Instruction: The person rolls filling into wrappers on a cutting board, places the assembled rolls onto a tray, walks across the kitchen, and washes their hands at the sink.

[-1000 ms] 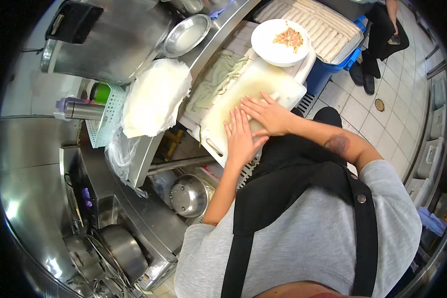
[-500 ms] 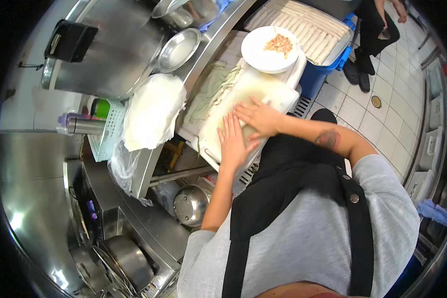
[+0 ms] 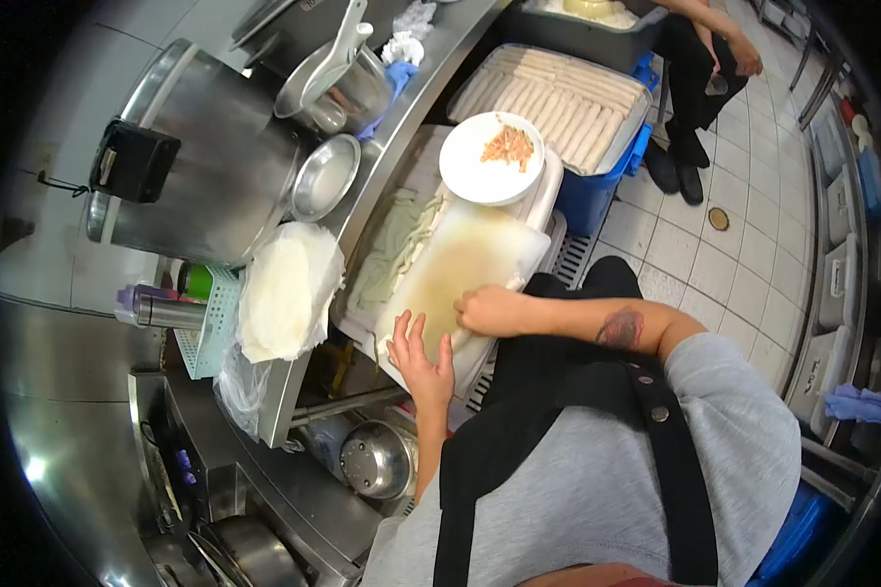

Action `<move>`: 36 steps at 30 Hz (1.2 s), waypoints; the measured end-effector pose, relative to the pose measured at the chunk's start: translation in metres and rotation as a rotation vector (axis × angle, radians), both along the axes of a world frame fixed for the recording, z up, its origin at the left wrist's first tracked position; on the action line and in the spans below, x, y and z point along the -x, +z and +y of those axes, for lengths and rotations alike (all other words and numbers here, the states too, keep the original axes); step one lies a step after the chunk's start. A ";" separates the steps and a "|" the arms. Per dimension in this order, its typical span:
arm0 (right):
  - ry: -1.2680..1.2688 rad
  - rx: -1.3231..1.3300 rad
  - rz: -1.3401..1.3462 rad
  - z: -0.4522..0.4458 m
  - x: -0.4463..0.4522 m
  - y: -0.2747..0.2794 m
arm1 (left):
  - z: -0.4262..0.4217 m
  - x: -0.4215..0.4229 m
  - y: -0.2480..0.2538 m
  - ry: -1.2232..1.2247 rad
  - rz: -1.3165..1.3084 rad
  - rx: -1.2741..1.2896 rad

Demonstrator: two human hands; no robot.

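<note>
My left hand (image 3: 423, 364) is over the near left part of the white cutting board (image 3: 480, 245), fingers spread and holding nothing. To its right, my right hand (image 3: 491, 311) is closed, its curled fingers down at the board; what they hold, if anything, is hidden. The board has a yellowish, wet-looking stain. Beyond it stands a white bowl (image 3: 468, 174) with some reddish-orange shredded filling (image 3: 509, 149). A pale green cloth (image 3: 387, 249) lies along the board's left side.
Left on the steel counter are a stack of thin white wrappers (image 3: 289, 293), a small metal bowl (image 3: 325, 178) and a pot with a handled utensil (image 3: 338, 59). A tray of pale rolls (image 3: 558, 103) sits on a blue bin (image 3: 592, 201). Another person's legs (image 3: 690, 108) are at the back right.
My hands were flat together on the board. Now they are apart, nearer its front edge; the right has curled closed and the left is spread. The camera view has shifted.
</note>
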State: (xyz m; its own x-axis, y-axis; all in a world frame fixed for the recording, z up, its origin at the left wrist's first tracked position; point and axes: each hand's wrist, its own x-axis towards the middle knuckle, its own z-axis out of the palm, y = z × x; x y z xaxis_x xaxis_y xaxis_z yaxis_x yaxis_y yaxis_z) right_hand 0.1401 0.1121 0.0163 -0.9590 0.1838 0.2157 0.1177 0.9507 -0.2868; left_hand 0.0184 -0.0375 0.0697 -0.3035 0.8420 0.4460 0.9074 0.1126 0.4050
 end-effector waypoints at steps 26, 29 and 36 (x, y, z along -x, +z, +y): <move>-1.143 0.030 -0.004 0.362 -0.256 0.006 | 0.084 -0.004 -0.064 0.036 0.022 0.379; -1.136 -0.060 -0.026 0.413 -0.232 -0.008 | 0.085 -0.006 -0.059 0.039 0.013 0.393; -1.144 -0.133 -0.059 0.489 -0.190 -0.073 | 0.085 -0.006 -0.057 0.038 0.017 0.416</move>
